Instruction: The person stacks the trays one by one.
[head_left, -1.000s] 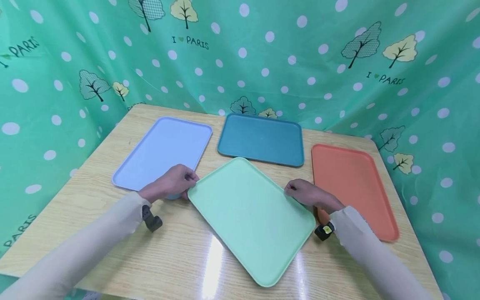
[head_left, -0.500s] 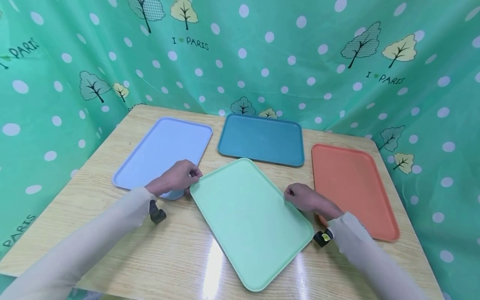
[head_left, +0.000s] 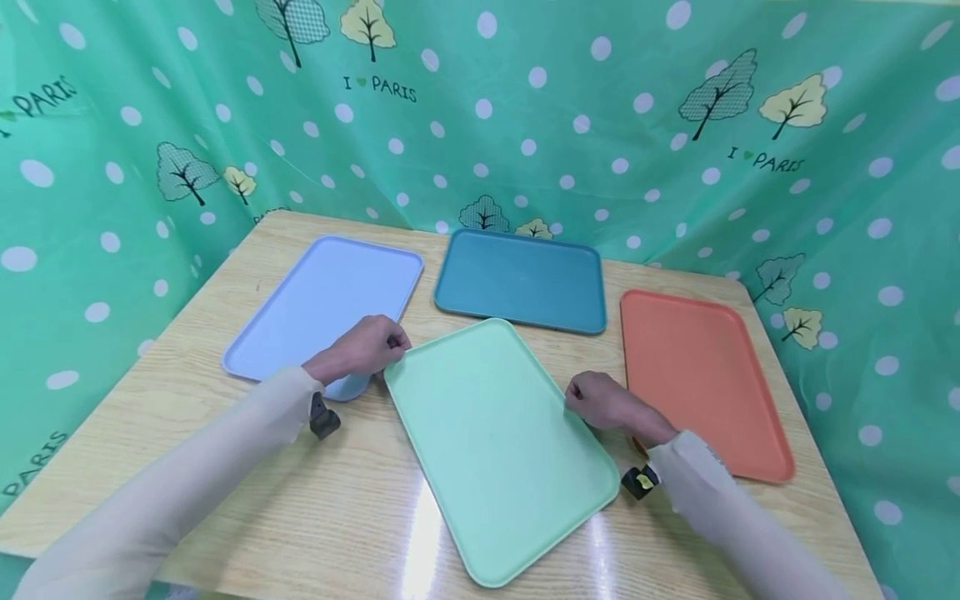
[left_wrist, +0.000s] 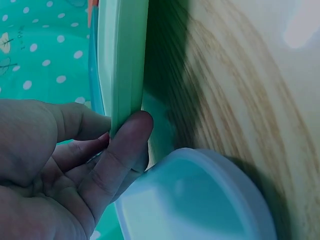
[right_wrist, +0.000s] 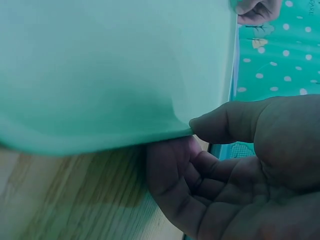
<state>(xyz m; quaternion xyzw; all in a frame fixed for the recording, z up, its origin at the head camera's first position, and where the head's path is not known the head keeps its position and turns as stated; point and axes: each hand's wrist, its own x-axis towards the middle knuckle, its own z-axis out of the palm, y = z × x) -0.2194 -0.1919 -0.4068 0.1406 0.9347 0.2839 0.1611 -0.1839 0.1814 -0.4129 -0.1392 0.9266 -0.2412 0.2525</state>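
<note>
A light green tray (head_left: 498, 450) lies at an angle in the middle of the head view, its rim raised off the wood in both wrist views. My left hand (head_left: 369, 344) pinches its far left corner, with the thumb and fingers (left_wrist: 131, 137) on either side of the rim. On the right edge, my right hand (head_left: 600, 400) pinches the rim, thumb (right_wrist: 220, 124) above and fingers curled beneath. Just under my left hand is the near corner of a lavender-blue tray (head_left: 330, 300).
A dark teal tray (head_left: 521, 281) lies at the back of the wooden table (head_left: 300, 517). An orange-red tray (head_left: 701, 379) lies on the right, partly behind my right wrist. A green dotted curtain (head_left: 480, 108) hangs behind and at both sides.
The green tray has turned slightly clockwise, its near corner swinging left. My left hand has moved a little right and away; my right hand has come slightly nearer. Both keep their grip.
</note>
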